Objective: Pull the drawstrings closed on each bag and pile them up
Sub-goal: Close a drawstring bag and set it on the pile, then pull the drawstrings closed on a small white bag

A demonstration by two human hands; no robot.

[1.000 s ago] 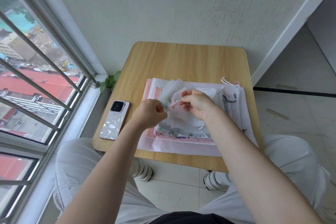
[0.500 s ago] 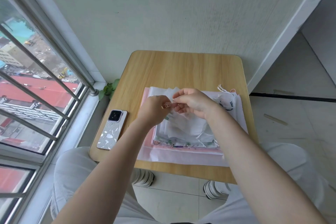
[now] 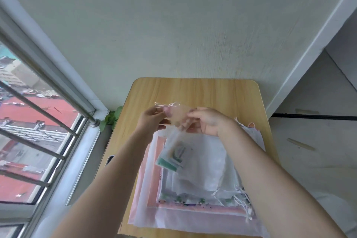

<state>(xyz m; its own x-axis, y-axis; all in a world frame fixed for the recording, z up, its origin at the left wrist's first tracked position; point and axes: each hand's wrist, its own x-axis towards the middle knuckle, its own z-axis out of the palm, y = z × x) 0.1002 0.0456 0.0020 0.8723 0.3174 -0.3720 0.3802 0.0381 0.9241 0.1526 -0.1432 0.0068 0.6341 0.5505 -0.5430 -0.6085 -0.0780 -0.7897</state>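
Right, from the head camera I see my left hand (image 3: 154,120) and right hand (image 3: 204,121) lifted above the table (image 3: 202,91), close together, each pinching the top of a small sheer bag (image 3: 176,137) that hangs between them over the stack of bags (image 3: 195,183). Thin drawstrings (image 3: 167,104) poke up near my left fingers. My worry is that the strings slip or the thin cloth bunches unevenly if I tug off-line, leaving the mouth half open. The far half of the table is bare wood, so there is room ahead; the stack nearly reaches the near and right edges.
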